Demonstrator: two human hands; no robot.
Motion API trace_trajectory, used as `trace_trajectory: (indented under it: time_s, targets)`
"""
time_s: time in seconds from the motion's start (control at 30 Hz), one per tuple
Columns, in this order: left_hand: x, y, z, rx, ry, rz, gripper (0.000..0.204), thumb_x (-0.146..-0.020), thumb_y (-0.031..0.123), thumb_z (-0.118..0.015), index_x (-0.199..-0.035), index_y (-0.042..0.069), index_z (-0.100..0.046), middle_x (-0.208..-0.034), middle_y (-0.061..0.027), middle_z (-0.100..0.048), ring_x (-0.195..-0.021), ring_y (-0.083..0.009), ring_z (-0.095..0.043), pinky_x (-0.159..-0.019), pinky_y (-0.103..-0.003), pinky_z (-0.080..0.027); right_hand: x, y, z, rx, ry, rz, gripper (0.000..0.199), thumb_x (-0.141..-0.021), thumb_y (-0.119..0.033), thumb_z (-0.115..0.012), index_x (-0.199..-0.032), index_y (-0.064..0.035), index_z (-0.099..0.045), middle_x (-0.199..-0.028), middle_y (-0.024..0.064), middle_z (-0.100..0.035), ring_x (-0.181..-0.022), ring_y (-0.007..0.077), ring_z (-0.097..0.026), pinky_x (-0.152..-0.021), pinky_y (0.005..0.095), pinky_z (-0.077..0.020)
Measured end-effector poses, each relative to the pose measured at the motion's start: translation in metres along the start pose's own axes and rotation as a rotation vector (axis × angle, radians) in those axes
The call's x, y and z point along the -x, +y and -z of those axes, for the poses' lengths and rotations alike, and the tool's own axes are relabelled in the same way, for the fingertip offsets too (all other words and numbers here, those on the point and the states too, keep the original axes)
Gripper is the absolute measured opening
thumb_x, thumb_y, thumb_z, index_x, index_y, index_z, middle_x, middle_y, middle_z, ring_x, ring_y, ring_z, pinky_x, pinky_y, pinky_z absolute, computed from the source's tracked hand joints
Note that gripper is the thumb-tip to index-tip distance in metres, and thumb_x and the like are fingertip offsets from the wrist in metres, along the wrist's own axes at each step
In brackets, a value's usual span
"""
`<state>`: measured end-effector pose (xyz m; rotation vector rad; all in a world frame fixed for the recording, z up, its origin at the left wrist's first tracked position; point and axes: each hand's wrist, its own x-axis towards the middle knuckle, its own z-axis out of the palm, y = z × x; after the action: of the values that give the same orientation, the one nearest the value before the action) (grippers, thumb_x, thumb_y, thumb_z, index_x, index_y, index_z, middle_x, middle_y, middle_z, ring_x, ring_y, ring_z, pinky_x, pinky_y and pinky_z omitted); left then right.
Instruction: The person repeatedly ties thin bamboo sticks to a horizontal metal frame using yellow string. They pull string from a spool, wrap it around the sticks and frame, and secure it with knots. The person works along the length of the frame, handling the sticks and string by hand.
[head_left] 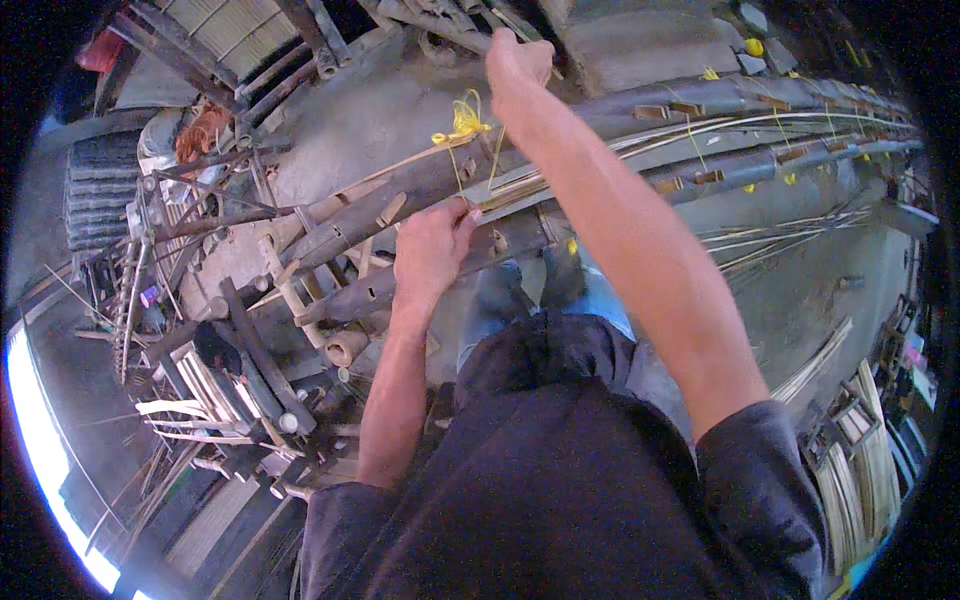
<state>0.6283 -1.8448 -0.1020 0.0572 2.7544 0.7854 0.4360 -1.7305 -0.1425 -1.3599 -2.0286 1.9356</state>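
Observation:
My left hand (433, 248) is closed, with its thumb and fingertips pressed together at the near edge of a bundle of thin bamboo strips (515, 186). A thin yellow string (495, 160) meets those fingertips. From there it rises tautly toward my right hand (518, 72), which is raised beyond the frame in a fist. The end inside that fist is hidden. A loose tangle of yellow string (464, 118) lies just beyond the bundle. The strips run lengthwise between two dark bamboo poles (600, 105), and my right forearm covers part of them.
Several yellow ties (698, 145) loop around the strips farther right. Wooden pegs (708, 177) stick out along the poles. A rack of cut bamboo pieces (215, 385) stands at the lower left. Long loose strips (780, 240) lie on the floor at right.

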Motion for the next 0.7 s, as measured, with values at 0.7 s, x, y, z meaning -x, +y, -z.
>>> trace_trajectory:
  time_s: [0.7]
  targets:
    - [0.003,0.012,0.028,0.943,0.116,-0.216,0.028,-0.095,0.030,-0.054,-0.091,0.005,-0.067,-0.077,-0.0141,-0.066,-0.075,-0.0282,-0.065,-0.072,-0.036,-0.050,0.167,0.194,0.162,0.859,-1.170,0.794,0.024,-0.089,-0.026,-0.049,-0.079,-0.0058,-0.059,-0.077,0.0161,-0.066,-0.073,0.0365,-0.065,-0.065,0.0476,-0.0520]
